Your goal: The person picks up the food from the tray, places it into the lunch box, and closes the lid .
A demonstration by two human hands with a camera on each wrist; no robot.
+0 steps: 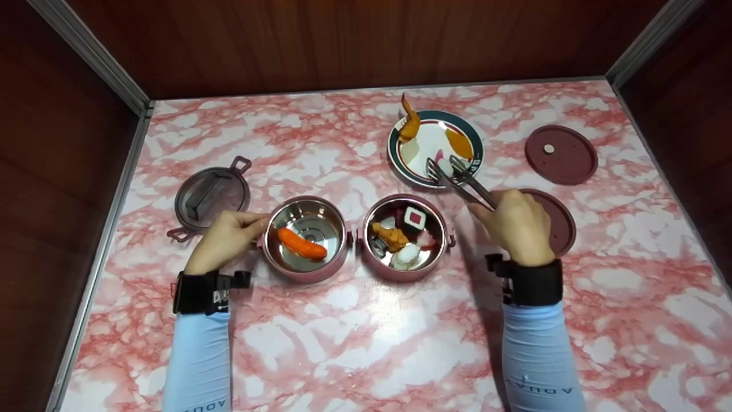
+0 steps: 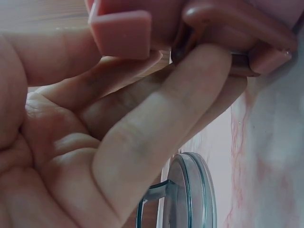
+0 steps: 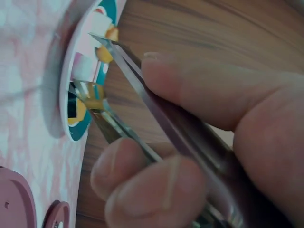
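My left hand (image 1: 229, 237) grips the left side of a pink pot (image 1: 306, 277); its thumb and fingers close about the pink handle (image 2: 126, 35) in the left wrist view. An orange sausage (image 1: 303, 245) lies inside. My right hand (image 1: 520, 226) holds metal tongs (image 1: 484, 193), with their tips spread around a small whitish piece (image 1: 445, 167) on the green-rimmed plate (image 1: 477, 137). Whether the tips touch it I cannot tell. A fried shrimp (image 1: 409, 127) lies at the plate's left edge. The second pink pot (image 1: 403, 276) contains a sushi roll (image 1: 414, 218), fried chicken (image 1: 390, 236) and other pieces.
A clear lid (image 1: 229, 200) with a dark handle lies beyond my left hand. Two maroon round lids (image 1: 572, 157) lie on the right, the nearer one partly hidden by my right hand. Dark wood-look walls (image 1: 366, 46) border the marbled table (image 1: 366, 349).
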